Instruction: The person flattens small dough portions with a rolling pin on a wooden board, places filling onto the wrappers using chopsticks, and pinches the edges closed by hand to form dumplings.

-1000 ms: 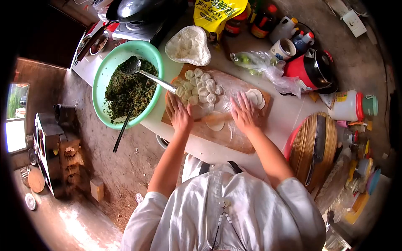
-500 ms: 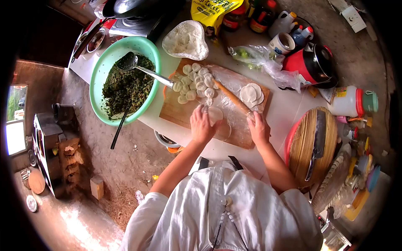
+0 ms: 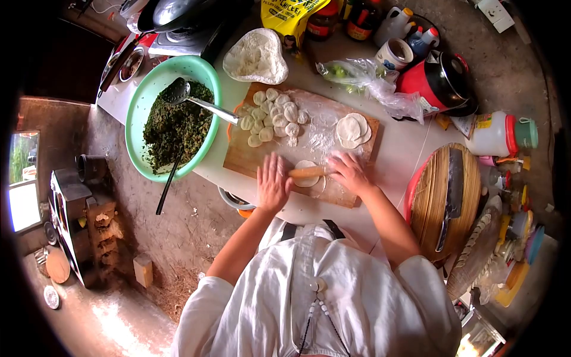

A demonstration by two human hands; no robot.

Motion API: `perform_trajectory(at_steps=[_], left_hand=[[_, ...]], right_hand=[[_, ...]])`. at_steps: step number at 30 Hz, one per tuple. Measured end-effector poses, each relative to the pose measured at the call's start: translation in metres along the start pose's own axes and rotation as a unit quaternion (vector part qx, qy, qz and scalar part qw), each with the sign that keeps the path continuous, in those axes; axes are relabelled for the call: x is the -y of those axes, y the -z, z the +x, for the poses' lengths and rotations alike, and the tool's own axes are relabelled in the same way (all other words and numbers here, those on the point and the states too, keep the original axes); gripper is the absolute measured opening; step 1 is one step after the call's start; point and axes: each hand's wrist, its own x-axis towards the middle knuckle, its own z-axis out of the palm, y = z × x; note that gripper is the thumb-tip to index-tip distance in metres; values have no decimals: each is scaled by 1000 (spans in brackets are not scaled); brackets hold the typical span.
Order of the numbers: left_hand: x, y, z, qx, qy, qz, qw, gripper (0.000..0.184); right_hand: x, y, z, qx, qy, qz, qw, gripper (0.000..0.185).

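A wooden rolling pin lies crosswise over a round dough wrapper on the floured wooden board. My left hand rests on the pin's left end, fingers stretched out. On its right end lies my right hand, fingers extended and slightly blurred. Several small dough pieces cluster at the board's upper left. Flat round wrappers overlap in a pile at the board's right side.
A green basin of chopped filling with a ladle stands left of the board. Behind it is a bowl of flour. A plastic bag, a red pot and a cleaver on a round woven lid lie to the right.
The rolling pin has come down from its slanted position onto the wrapper. My left hand has left the wrapper's edge for the pin's left end, and its fingers have spread. My right hand has opened out.
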Motion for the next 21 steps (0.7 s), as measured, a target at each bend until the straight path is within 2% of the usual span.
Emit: perform_trajectory(at_steps=[2,4,8,9,10,11,12,14,16,18,19,21], left_hand=[[5,-3,18,-48,6,15,999,65],[-1,0,25,-43,18,21,999,64],[-12,2,-7,21,-47,28,998,63],[-9,-5,-17,18,-63,26,997,62],[-8,-9,-22,15,-80,25,996,60],[-6,-12,-24,-38,-111,11,993,56],[-4,-14,-25,-37,-113,9,993,56],[-1,-16,-21,-49,-138,-26,989,51],[0,-11,-13,-70,-169,-40,982,47],[3,-10,-10,-25,-175,-40,983,38],[3,-10,-10,-45,-183,-47,981,35],[3,-11,-11,-33,-175,-52,983,37]], right_hand=[[-4,-5,8,15,-18,-5,1000,51],[-5,-4,8,5,-43,-13,999,51],[13,7,-25,4,-60,10,998,41],[20,9,-22,-49,-53,19,997,30],[26,2,-19,-48,-54,19,997,30],[31,-8,-13,-63,-108,90,988,26],[37,-15,-5,-79,-161,160,971,21],[53,-26,18,-102,-195,78,972,23],[66,-31,33,-10,-317,16,948,26],[70,-37,38,11,-357,34,934,23],[73,-37,38,25,-369,54,927,23],[75,-37,37,66,-395,90,912,18]])
